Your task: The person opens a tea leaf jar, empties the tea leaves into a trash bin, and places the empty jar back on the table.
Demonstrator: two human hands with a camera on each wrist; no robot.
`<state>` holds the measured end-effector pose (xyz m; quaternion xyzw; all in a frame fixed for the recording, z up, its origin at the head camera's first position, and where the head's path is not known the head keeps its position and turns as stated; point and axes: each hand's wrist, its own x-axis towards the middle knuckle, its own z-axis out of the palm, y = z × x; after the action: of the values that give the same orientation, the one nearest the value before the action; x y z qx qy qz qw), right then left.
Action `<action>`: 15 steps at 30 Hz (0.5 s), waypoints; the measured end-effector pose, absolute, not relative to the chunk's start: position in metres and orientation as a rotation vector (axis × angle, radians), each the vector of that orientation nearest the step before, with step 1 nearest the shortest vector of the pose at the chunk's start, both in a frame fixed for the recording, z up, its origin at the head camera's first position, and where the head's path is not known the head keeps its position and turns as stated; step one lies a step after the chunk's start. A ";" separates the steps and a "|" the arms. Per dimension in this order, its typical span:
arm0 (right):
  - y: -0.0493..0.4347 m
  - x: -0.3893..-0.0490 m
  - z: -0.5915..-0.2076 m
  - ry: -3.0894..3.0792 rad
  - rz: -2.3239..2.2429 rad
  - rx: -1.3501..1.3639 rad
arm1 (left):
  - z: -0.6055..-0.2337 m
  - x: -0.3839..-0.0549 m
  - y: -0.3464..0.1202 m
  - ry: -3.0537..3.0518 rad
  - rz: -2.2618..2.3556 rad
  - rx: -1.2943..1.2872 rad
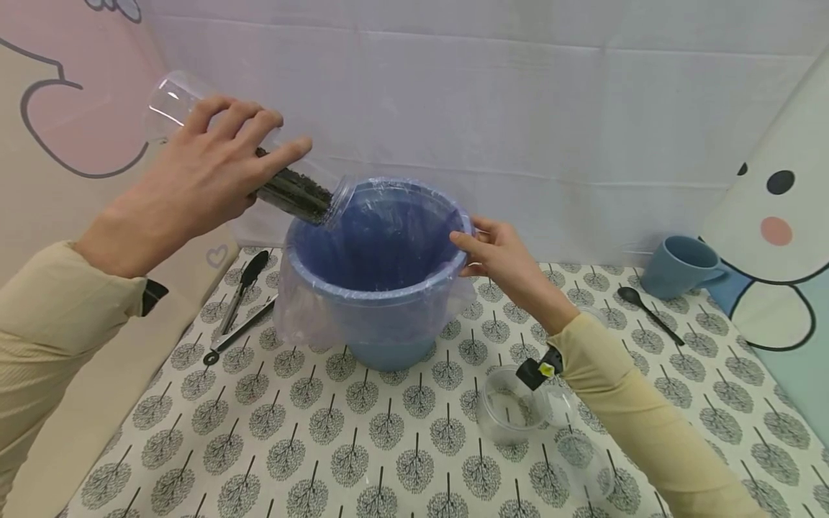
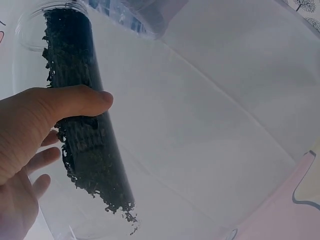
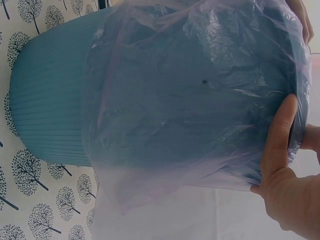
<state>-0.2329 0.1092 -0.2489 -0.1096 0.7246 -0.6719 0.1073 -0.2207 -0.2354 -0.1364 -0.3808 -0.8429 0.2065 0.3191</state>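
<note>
My left hand [image 1: 210, 158] grips a clear plastic jar [image 2: 30, 65] tilted mouth-down over the left rim of a blue bin [image 1: 388, 352]. Dark dried leaves [image 2: 90, 150], like loose tea, lie along the lower side of the jar and reach toward its mouth. A thin translucent purple bag [image 1: 311, 316] lines the bin and folds out over its rim. At the right side of that rim my right hand [image 1: 505, 259] pinches the rim and bag, thumb and fingers on either side. The bin stands upright on the table, and its bottom is hidden in shadow.
Black-tipped tongs [image 1: 239, 288] lie left of the bin on the tree-patterned cloth [image 1: 350, 460]. Below my right forearm stands a clear tub [image 1: 508, 414] with a little residue, beside clear lids [image 1: 583, 460]. A black spoon [image 1: 650, 313] and blue mug [image 1: 680, 266] are at back right.
</note>
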 end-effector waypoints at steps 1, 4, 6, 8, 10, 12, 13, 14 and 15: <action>0.109 -0.233 -0.249 2.131 -1.978 -0.323 | -0.136 -0.221 -0.235 -2.216 0.545 -1.001; 0.109 -0.233 -0.249 2.125 -1.983 -0.323 | -0.136 -0.220 -0.234 -2.213 0.547 -1.002; 0.109 -0.233 -0.249 2.123 -1.986 -0.322 | -0.136 -0.220 -0.233 -2.205 0.556 -1.003; 0.110 -0.233 -0.249 2.122 -1.987 -0.320 | -0.136 -0.221 -0.232 -2.199 0.561 -1.005; 0.110 -0.232 -0.249 2.121 -1.986 -0.320 | -0.136 -0.221 -0.231 -2.200 0.562 -1.007; 0.110 -0.232 -0.249 2.120 -1.986 -0.320 | -0.136 -0.221 -0.231 -2.207 0.560 -1.006; 0.110 -0.232 -0.249 2.120 -1.985 -0.320 | -0.136 -0.220 -0.231 -2.209 0.555 -1.007; 0.110 -0.232 -0.249 2.121 -1.985 -0.320 | -0.136 -0.220 -0.231 -2.211 0.552 -1.007; 0.110 -0.232 -0.249 2.121 -1.986 -0.320 | -0.136 -0.220 -0.231 -2.212 0.551 -1.008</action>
<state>-0.2317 0.1098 -0.2493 -0.1090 0.7212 -0.6754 0.1091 -0.2202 -0.2309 -0.1359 -0.3832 -0.8411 0.2094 0.3191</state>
